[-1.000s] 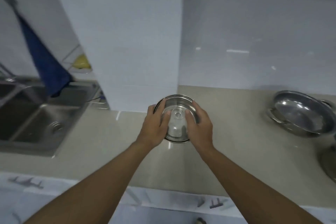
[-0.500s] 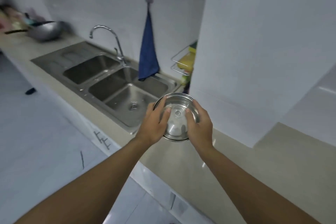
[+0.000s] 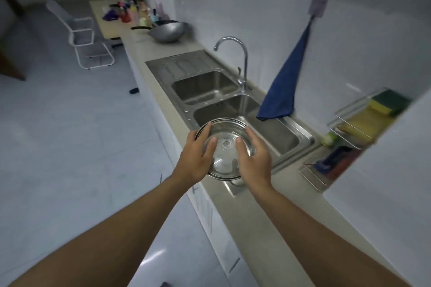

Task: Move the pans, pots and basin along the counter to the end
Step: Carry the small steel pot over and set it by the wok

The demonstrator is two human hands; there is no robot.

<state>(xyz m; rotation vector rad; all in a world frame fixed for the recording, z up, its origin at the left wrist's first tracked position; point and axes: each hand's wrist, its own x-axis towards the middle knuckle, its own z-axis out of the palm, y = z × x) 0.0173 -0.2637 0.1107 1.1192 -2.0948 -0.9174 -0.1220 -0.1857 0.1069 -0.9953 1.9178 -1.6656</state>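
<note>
I hold a small steel pot with a glass lid [image 3: 225, 147] in the air over the counter's front edge, beside the near sink bowl. My left hand [image 3: 197, 158] grips its left side and my right hand [image 3: 253, 157] its right side, thumbs resting on the lid. One pot handle shows below the rim. Far down the beige counter [image 3: 268, 212] a grey wok [image 3: 168, 31] sits past the sink. The pot's body is mostly hidden by the lid and my hands.
A steel double sink [image 3: 224, 98] with a curved tap [image 3: 242, 60] lies ahead. A blue towel [image 3: 283, 91] hangs on the wall. A wire rack with sponges [image 3: 363, 121] stands at right by a white column. Bottles [image 3: 140, 13] and a white chair [image 3: 86, 39] are at the far end.
My view has swung left from the right stretch of counter to the sink and the far end. The pot stays gripped in both hands and has travelled left with me.
</note>
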